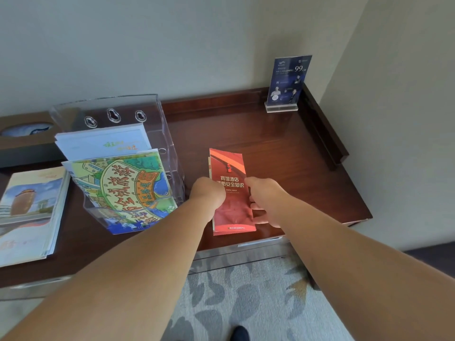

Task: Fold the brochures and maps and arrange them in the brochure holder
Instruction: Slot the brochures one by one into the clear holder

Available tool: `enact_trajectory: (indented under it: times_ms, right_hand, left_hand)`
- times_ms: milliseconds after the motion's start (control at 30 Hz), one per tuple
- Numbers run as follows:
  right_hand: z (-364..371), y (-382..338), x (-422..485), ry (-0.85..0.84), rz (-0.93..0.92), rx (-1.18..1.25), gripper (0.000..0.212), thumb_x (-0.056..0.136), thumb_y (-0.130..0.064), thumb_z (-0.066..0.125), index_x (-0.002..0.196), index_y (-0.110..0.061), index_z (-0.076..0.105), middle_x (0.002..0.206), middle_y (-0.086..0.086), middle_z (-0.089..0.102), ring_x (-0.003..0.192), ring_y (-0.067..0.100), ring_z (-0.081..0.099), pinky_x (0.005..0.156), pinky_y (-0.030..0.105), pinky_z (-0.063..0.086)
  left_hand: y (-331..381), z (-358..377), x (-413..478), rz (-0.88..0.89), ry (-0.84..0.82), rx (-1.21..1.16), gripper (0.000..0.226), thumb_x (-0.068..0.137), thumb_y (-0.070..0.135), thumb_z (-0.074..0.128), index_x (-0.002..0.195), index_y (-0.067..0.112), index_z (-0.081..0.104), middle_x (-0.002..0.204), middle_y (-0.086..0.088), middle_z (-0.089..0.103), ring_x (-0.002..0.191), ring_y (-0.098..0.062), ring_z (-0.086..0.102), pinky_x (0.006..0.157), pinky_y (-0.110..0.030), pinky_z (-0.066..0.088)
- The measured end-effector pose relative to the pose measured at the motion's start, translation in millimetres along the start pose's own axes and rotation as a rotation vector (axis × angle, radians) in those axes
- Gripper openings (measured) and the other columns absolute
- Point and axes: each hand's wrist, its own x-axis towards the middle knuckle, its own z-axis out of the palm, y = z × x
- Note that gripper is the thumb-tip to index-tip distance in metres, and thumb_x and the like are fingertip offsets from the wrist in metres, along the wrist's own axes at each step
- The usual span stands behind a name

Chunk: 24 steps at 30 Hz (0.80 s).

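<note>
Head view: left grip [208, 193] and right grip [263, 198] each curl onto a long edge of the folded red brochure [231, 166], low over the bench [283, 156], just right of the clear brochure holder [128, 104]. Holder carries a cartoon map [123, 188] in front and pale leaflets [103, 143] behind. A booklet stack [29, 212] lies to its left.

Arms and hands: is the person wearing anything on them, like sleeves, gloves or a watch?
Nothing shows. Both forearms are bare to the picture's edge, no sleeves in view. The left hand and right hand wear no gloves, and neither wrist carries a watch or band.
</note>
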Motion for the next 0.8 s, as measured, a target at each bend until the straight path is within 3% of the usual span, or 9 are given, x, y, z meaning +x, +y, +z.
enact_trajectory:
  times_ms: [100, 167, 300, 433, 500, 600, 667, 733, 800]
  right_hand:
    - [-1.9, 1.1, -2.8, -0.022, -0.006, -0.024, 0.028, 0.096, -0.034, 0.049, 0.118, -0.017, 0.055, 0.118, 0.007, 0.056, 0.116, 0.03, 0.053, 0.077, 0.045, 0.047]
    - [-1.7, 3.1, -3.2, -0.028, -0.007, -0.025, 0.034, 0.096, -0.036, 0.049, 0.124, -0.017, 0.054, 0.121, 0.007, 0.056, 0.116, 0.03, 0.053, 0.081, 0.047, 0.046]
    - [-3.6, 6.0, -6.0, -0.037, 0.003, 0.003, 0.019, 0.097, -0.033, 0.05, 0.104, -0.018, 0.059, 0.133, 0.017, 0.055, 0.123, 0.032, 0.054, 0.073, 0.043, 0.052]
    - [-8.2, 12.1, -5.6, -0.058, -0.023, 0.024, 0.016, 0.096, -0.032, 0.05, 0.083, -0.024, 0.055, 0.124, 0.01, 0.058, 0.11, 0.027, 0.059, 0.067, 0.041, 0.054]
    - [-8.5, 13.2, -5.3, -0.018, -0.069, -0.002, 0.017, 0.094, -0.033, 0.053, 0.089, -0.019, 0.061, 0.108, 0.011, 0.065, 0.1, 0.029, 0.063, 0.068, 0.044, 0.057]
    - [-10.0, -0.6, -9.2, 0.169, -0.239, -0.033, 0.028, 0.092, -0.027, 0.057, 0.106, -0.006, 0.067, 0.099, 0.014, 0.067, 0.097, 0.037, 0.067, 0.086, 0.052, 0.057]
    - [-10.3, -18.9, -18.8, 0.211, -0.402, -0.031, 0.013, 0.092, -0.019, 0.06, 0.094, -0.011, 0.069, 0.094, 0.014, 0.066, 0.098, 0.038, 0.066, 0.09, 0.05, 0.055]
    - [-6.4, -39.2, -34.5, 0.184, -0.514, 0.012, 0.016, 0.091, -0.013, 0.061, 0.078, -0.021, 0.066, 0.086, 0.007, 0.067, 0.088, 0.03, 0.066, 0.082, 0.043, 0.054]
    - [6.3, -57.0, -54.5, 0.138, -0.645, -0.013, 0.02, 0.091, -0.012, 0.061, 0.074, -0.023, 0.065, 0.077, 0.0, 0.066, 0.075, 0.021, 0.062, 0.073, 0.039, 0.052]
  left_hand:
    - [5.2, 1.4, -1.8, 0.009, 0.059, 0.162, 0.033, 0.092, 0.009, 0.045, 0.119, -0.001, 0.06, 0.126, -0.022, 0.055, 0.11, -0.039, 0.058, 0.094, -0.047, 0.052]
    - [6.3, 3.2, -1.8, -0.012, 0.059, 0.182, 0.034, 0.092, 0.009, 0.045, 0.123, 0.0, 0.057, 0.129, -0.022, 0.053, 0.115, -0.039, 0.055, 0.095, -0.048, 0.051]
    - [1.4, 7.8, 2.2, -0.066, 0.051, 0.004, 0.038, 0.092, 0.007, 0.048, 0.129, 0.003, 0.043, 0.117, -0.018, 0.055, 0.097, -0.033, 0.059, 0.066, -0.04, 0.052]
    - [-1.7, 4.9, 0.9, -0.085, 0.027, -0.095, 0.006, 0.094, 0.002, 0.047, 0.095, 0.003, 0.053, 0.074, -0.009, 0.049, 0.056, -0.023, 0.044, 0.051, -0.028, 0.036]
    - [-0.2, 2.5, -5.5, 0.02, -0.027, -0.043, 0.014, 0.093, 0.0, 0.047, 0.087, 0.001, 0.059, 0.082, -0.015, 0.057, 0.064, -0.029, 0.053, 0.055, -0.028, 0.037]
    - [10.2, -11.2, -25.9, 0.206, -0.044, -0.105, 0.017, 0.088, 0.001, 0.053, 0.098, 0.0, 0.067, 0.09, -0.016, 0.066, 0.077, -0.028, 0.06, 0.062, -0.029, 0.039]
    - [20.7, -33.7, -43.9, 0.308, -0.019, -0.133, 0.014, 0.085, 0.001, 0.058, 0.096, -0.002, 0.066, 0.077, -0.01, 0.06, 0.064, -0.022, 0.052, 0.055, -0.026, 0.036]
    - [29.9, -65.5, -57.0, 0.406, 0.026, -0.124, 0.01, 0.084, 0.003, 0.061, 0.093, 0.0, 0.066, 0.073, -0.008, 0.06, 0.056, -0.019, 0.05, 0.048, -0.024, 0.035]
    - [36.8, -103.6, -69.5, 0.494, 0.083, -0.109, 0.011, 0.085, 0.006, 0.063, 0.094, 0.004, 0.066, 0.083, -0.011, 0.069, 0.064, -0.024, 0.061, 0.055, -0.026, 0.044]
